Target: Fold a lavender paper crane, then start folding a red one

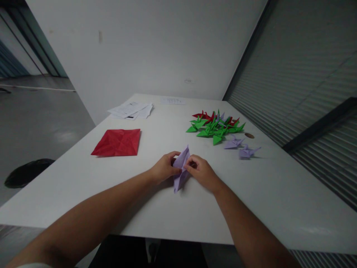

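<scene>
A partly folded piece of lilac origami paper (178,180), long and pointed at both ends, is held just above the table near its front middle. My left hand (166,167) grips its left side, thumb in front and fingers behind. At its right side my right hand (201,169) is closed in a pinch on the paper's edge. The fingers partly cover the middle of the paper. To the right lie two finished lilac paper cranes (245,152), apart from my hands.
On the white table (167,219), a creased red paper sheet (118,142) lies at left. Printed papers (132,109) are farther back. Several green, red and lilac paper cranes (213,128) form a pile at back right, beside a brown round object (249,136). Blinds (306,74) border the right side.
</scene>
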`<state>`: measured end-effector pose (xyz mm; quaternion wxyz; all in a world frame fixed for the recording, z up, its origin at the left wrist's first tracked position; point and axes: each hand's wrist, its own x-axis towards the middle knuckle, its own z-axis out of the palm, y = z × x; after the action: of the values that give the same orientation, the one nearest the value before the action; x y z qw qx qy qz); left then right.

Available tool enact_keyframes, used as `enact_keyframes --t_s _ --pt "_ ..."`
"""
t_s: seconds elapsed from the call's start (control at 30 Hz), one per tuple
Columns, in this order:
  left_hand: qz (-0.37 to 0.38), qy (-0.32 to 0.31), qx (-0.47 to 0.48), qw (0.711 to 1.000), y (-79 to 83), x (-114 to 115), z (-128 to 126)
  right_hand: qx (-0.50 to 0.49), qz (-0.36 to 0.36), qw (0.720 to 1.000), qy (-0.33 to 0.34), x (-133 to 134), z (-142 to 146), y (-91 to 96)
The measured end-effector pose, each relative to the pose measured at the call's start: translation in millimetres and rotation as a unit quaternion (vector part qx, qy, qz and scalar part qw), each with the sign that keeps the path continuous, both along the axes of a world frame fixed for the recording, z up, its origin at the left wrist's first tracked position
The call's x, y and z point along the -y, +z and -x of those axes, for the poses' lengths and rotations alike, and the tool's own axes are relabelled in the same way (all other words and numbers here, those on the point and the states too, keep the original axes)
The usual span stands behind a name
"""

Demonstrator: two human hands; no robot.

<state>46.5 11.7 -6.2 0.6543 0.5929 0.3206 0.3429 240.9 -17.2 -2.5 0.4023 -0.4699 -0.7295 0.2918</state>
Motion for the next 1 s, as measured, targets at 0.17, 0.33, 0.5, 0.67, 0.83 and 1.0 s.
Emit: enact_keyframes --t_s 0.17,0.33,0.5,0.67,0.83,1.0 --pt "0.073 0.043 0.054 0.995 3.5 4 -1 0.009 -0.039 0.999 -0.026 0 -3 2.7" --pt "0.059 0.076 0.098 0.990 6.4 5 -2 0.010 -0.117 0.988 -0.098 -1 -4 4.6" --pt "0.016 0.036 0.038 0.998 3.2 6 -4 0.015 -0.148 0.982 -0.116 2 -2 8.2" --pt "-0.031 0.059 -0.007 0.998 0.7 9 -6 -0.004 -0.148 0.981 -0.123 2 -1 5.8" --pt "-0.006 0.071 -0.004 0.997 0.0 12 -9 -0.013 -0.147 0.980 -0.130 3 -1 2.2" --pt "0.020 0.083 0.008 0.996 -0.7 15 -13 -0.011 -0.160 0.977 -0.140 5 0 4.0"
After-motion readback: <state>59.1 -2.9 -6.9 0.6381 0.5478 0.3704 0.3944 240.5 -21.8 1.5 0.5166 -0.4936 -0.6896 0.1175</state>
